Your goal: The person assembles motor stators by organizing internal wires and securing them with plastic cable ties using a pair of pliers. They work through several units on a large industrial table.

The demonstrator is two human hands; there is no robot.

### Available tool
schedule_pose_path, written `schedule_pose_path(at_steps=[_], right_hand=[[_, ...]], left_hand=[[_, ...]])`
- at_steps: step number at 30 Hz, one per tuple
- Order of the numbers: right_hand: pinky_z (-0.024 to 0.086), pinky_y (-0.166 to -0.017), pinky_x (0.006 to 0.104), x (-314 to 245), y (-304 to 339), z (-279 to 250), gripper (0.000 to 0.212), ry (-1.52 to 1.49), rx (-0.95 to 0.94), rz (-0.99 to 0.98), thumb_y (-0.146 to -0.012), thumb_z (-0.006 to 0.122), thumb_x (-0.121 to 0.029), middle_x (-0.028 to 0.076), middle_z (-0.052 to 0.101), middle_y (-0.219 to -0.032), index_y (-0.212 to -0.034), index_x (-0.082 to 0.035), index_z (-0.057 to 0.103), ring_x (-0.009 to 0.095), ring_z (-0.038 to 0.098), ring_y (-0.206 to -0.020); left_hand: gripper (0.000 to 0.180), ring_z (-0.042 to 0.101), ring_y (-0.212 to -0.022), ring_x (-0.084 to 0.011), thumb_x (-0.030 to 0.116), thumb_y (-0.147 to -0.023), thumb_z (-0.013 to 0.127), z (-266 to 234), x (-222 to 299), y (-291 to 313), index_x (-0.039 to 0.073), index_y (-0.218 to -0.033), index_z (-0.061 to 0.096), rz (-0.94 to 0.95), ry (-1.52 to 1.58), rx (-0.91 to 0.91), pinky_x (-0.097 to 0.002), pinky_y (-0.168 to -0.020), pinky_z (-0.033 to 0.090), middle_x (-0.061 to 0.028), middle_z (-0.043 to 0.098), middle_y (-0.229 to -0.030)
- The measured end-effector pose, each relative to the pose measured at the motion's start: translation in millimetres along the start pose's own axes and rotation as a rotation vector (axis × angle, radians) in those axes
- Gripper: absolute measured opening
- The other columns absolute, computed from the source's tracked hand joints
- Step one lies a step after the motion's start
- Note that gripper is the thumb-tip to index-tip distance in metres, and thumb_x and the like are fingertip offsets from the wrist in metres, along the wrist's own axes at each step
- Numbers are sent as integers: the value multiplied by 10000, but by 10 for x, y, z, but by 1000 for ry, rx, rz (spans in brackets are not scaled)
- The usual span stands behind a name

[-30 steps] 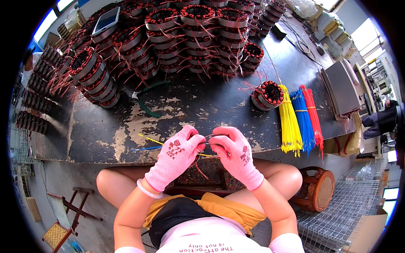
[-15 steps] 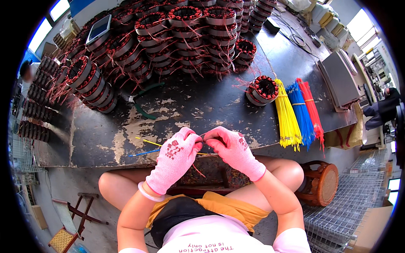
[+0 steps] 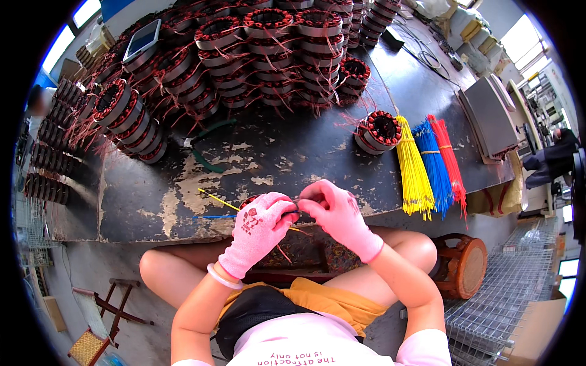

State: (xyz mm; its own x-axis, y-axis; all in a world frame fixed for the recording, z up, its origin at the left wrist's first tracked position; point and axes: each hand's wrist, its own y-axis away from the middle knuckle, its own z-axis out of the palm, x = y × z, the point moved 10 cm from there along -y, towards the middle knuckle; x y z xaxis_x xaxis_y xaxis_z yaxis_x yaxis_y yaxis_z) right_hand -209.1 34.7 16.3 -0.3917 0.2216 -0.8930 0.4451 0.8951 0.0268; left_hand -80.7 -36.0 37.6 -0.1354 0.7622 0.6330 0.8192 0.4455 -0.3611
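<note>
Both my hands wear pink gloves and meet at the near edge of the dark worktable (image 3: 146, 207). My left hand (image 3: 259, 227) pinches thin wires, its thumb and fingers pressed together. Close beside it my right hand (image 3: 334, 213) pinches a dark bit of wire at the same spot; the exact joint is too small to make out. Out of my left hand's far side stick a yellow wire (image 3: 215, 197) and a blue wire (image 3: 213, 217). A motor stator (image 3: 248, 201) with red windings is mostly hidden behind my left hand. Reddish wire ends hang below the fingers.
Stacked stators (image 3: 268, 49) crowd the table's far side. Green-handled cutters (image 3: 204, 160) lie left of centre. A single stator (image 3: 378, 132) stands right, beside bundles of yellow wires (image 3: 416, 177), blue wires (image 3: 434, 165) and red wires (image 3: 450, 161). A wooden drum-shaped stool (image 3: 458, 265) stands by my knee.
My left hand has shifted slightly right and down, and the right hand slightly up. The yellow and blue wires have moved right with the left hand. A stator's rim now shows behind it.
</note>
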Motion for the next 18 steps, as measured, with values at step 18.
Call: schedule_pose_path(at_steps=[18], right_hand=[[503, -639, 301, 274, 56, 310, 95, -73, -373, 168, -943, 629, -126, 47, 669, -800, -941, -51, 686, 116, 616, -678]], left_hand=[[131, 685, -927, -254, 128, -862, 736, 71, -1, -1, 107, -985, 695, 52, -54, -57, -384, -799, 568, -20, 731, -1194]])
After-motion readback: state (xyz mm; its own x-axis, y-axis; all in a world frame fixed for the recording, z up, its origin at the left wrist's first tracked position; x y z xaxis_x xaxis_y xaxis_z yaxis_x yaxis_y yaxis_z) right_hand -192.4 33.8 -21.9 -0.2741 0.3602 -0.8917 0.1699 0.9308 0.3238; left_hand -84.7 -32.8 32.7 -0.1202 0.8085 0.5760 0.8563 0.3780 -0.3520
